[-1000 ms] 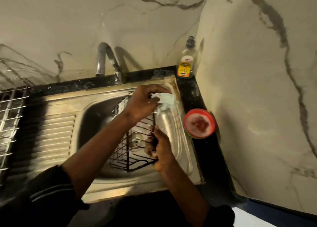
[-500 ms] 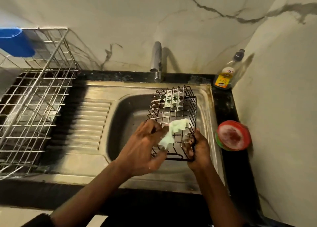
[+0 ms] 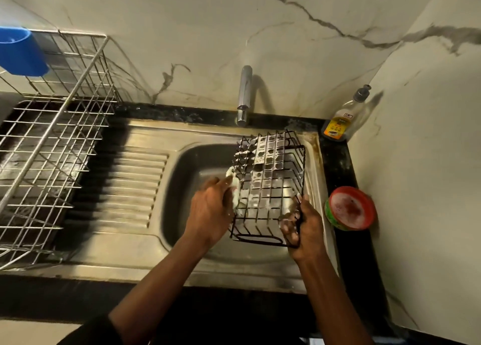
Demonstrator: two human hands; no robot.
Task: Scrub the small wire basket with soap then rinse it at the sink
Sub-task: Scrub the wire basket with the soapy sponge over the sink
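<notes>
A small black wire basket, coated in soap foam, is held tilted over the steel sink. My right hand grips its near right edge. My left hand holds a pale soapy scrub cloth against the basket's left side. The tap stands behind the basin; no water stream shows.
A red-lidded soap tub sits on the black counter to the right. A dish soap bottle stands in the back right corner. A large wire dish rack with a blue cup fills the left side.
The view has swung left and steadied. My left hand with the cloth has moved from the basket's inside to its left side. My right hand keeps its grip.
</notes>
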